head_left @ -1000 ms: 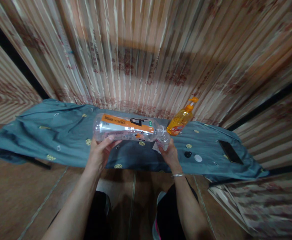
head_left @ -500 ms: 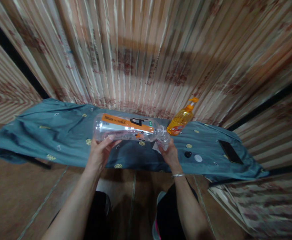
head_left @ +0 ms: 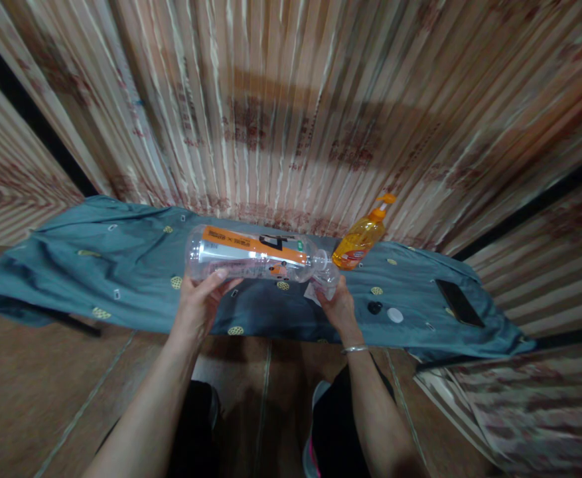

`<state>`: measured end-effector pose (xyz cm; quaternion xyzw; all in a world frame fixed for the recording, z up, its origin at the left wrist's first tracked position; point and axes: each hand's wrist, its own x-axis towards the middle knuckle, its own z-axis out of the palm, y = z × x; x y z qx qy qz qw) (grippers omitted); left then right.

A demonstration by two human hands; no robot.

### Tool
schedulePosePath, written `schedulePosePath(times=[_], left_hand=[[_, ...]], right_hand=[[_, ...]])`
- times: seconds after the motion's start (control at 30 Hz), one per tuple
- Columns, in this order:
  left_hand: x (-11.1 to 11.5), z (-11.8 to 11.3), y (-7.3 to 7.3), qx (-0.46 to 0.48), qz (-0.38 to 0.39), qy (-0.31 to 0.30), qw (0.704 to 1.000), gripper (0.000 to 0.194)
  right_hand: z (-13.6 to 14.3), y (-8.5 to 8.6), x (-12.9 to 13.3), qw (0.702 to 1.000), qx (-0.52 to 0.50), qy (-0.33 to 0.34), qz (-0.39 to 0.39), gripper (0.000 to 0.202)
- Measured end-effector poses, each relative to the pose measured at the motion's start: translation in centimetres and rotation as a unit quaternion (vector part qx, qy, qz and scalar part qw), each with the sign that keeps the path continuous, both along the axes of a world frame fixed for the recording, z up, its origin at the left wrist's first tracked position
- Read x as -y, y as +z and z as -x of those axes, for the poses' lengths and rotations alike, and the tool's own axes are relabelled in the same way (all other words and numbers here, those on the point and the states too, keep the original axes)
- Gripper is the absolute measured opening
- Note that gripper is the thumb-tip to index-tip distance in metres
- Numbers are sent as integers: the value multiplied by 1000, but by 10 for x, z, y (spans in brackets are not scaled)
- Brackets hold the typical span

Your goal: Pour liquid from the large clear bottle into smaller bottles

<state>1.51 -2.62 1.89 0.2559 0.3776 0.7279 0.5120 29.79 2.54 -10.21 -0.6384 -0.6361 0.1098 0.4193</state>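
A large clear plastic bottle (head_left: 251,255) with an orange and silver label lies sideways in the air above the cloth, its neck pointing right. My left hand (head_left: 200,302) is closed around the bottle's base end from below. At the neck, my right hand (head_left: 338,305) grips a small clear plastic container (head_left: 326,275), which meets the bottle's mouth. The container's exact kind is hard to make out, since my fingers cover part of it. Just beyond it stands a pump bottle (head_left: 359,242) of amber liquid with an orange pump top.
A teal patterned cloth (head_left: 136,265) covers the long narrow table. To the right lie a small black cap-like piece (head_left: 375,307), a white disc (head_left: 395,315) and a dark phone (head_left: 458,303). A striped curtain (head_left: 271,133) hangs behind, with dark poles at both sides.
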Motion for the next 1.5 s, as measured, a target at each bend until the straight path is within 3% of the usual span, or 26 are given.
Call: schedulePosePath(times=[1.1, 1.33, 1.5], left_hand=[[-2, 1, -4, -17, -6, 6, 1000, 47], [-1, 1, -4, -13, -5, -3, 1000, 62], [-1, 1, -4, -11, -6, -3, 1000, 58]], right_hand=[[1, 2, 1, 1000, -5, 4, -2, 42], [2, 5, 2, 1000, -6, 1, 15, 42], [3, 7, 3, 1000, -7, -9, 28, 45]])
